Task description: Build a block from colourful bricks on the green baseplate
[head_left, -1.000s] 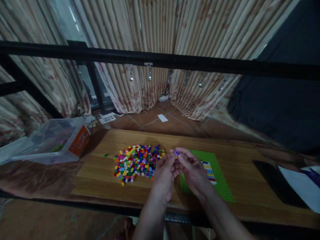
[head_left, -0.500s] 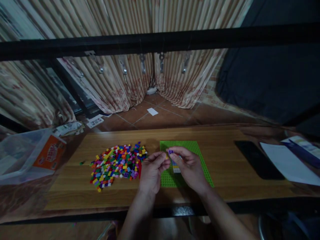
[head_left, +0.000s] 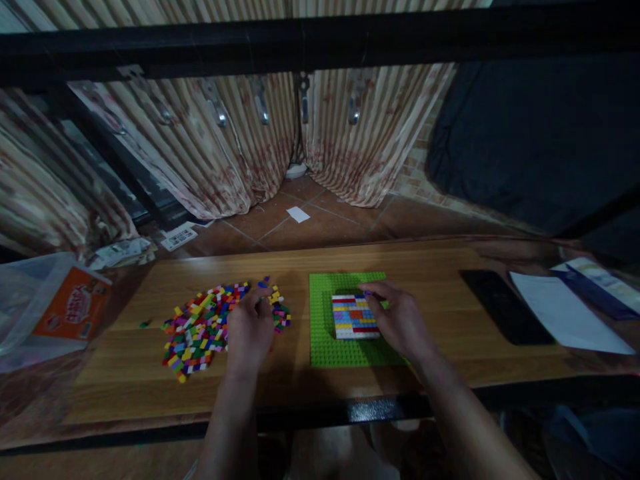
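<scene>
Pinching purple brick (head_left: pixel 368 293) in my right hand (head_left: pixel 403 320), above brick panel (head_left: pixel 350 317) on green baseplate (head_left: pixel 323 353) | left hand (head_left: pixel 250 327) hovering at loose bricks (head_left: pixel 200 327), grip unclear | I'm judging it light, rigid, slickish; side walls offering best hold

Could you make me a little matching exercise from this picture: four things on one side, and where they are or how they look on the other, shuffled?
Things:
1. Left hand
2. Right hand
3. Baseplate
4. Box

Places or looks:
A. Clear, with an orange label
B. At the right side of the brick panel
C. At the loose bricks
D. Green, under the brick panel

Pairs: 1-C, 2-B, 3-D, 4-A
</scene>
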Demonstrator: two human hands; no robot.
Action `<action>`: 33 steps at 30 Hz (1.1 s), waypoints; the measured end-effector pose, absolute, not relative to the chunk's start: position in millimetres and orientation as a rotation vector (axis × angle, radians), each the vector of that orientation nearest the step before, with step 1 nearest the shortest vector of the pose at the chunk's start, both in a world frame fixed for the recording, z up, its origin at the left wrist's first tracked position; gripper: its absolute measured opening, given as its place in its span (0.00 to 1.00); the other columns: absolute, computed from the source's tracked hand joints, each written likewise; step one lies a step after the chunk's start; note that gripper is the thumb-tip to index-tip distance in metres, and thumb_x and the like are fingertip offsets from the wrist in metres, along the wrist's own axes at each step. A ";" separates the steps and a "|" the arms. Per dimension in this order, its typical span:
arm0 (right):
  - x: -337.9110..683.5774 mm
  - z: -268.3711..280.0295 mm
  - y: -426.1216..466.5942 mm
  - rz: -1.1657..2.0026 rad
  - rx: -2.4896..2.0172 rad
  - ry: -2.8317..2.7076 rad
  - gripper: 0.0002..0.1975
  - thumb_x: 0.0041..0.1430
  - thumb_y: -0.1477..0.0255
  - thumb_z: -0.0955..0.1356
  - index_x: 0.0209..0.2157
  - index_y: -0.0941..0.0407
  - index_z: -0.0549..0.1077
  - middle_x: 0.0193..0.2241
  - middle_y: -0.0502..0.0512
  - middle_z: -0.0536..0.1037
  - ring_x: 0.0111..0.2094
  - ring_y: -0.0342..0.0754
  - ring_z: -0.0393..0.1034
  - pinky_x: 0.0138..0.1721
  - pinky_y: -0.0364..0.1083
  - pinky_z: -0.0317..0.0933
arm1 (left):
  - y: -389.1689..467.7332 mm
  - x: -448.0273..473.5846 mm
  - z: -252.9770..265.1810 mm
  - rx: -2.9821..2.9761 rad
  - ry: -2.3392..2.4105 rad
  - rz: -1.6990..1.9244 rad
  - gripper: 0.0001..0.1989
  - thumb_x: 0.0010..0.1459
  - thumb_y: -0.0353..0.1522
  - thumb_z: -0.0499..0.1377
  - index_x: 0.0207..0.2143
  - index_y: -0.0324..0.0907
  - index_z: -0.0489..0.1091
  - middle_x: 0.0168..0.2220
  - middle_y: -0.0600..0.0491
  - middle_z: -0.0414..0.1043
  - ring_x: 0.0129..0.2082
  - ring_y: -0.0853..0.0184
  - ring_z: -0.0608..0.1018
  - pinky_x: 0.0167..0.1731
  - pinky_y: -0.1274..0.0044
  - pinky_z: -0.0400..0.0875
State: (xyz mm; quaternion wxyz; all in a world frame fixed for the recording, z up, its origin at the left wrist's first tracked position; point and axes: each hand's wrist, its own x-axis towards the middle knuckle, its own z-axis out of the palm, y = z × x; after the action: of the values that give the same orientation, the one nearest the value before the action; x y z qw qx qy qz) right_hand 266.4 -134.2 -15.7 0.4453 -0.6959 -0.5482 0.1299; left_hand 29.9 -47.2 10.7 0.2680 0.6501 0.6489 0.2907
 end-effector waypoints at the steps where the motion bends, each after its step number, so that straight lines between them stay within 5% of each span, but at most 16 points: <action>1: 264.2 -15.4 -133.1 0.300 -1.743 -1.386 0.14 0.60 0.71 0.62 0.40 0.54 0.79 0.40 0.57 0.79 0.42 0.51 0.74 0.47 0.52 0.66 | -45.6 26.1 12.5 1.799 1.799 0.763 0.16 0.55 0.29 0.51 0.41 0.39 0.77 0.31 0.48 0.79 0.35 0.59 0.80 0.39 0.72 0.72; 17: 246.5 -23.0 -125.6 0.203 -1.802 -1.786 0.16 0.62 0.76 0.61 0.45 0.53 0.76 0.44 0.56 0.78 0.46 0.52 0.69 0.51 0.53 0.62 | -34.6 2.1 4.0 2.009 2.008 0.535 0.19 0.57 0.28 0.50 0.45 0.39 0.76 0.43 0.44 0.79 0.44 0.56 0.79 0.46 0.70 0.70; 33: 246.9 -15.9 -136.7 0.482 -1.719 -1.572 0.17 0.59 0.76 0.63 0.47 0.50 0.75 0.48 0.53 0.78 0.48 0.50 0.72 0.50 0.52 0.66 | -32.4 -4.4 0.6 1.991 2.090 0.468 0.19 0.57 0.30 0.52 0.49 0.40 0.74 0.45 0.42 0.77 0.45 0.54 0.78 0.45 0.68 0.70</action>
State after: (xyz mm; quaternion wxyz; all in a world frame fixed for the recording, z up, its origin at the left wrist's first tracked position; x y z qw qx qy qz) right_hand 246.9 -136.7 -15.9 0.3723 -0.6708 -0.6133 0.1881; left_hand -4.4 -32.4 0.6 0.1086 0.6768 0.7106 0.1590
